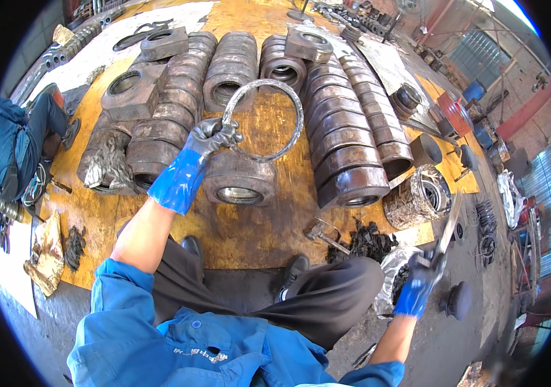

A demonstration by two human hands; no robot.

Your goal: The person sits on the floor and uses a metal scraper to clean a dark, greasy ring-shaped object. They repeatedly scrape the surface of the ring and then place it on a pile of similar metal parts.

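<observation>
Metal ring (299, 119): in the head view it stands upright in the air, held by the gloved left hand (214, 137), its fingers curled around the ring's left edge, before rows of dark metal collars (337, 126). The gloved right hand (422, 274), out to the side, grips a pale, blurred tool (451, 222) near a grimy bucket (407, 203). Small white lettering (200, 354) runs across the person's blue jacket (243, 338).

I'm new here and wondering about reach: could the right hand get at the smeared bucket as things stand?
Probably yes: the right hand looks near the bucket, with nothing evident blocking the way. It holds a long tool, though, so gripping would likely mean setting that down.
</observation>
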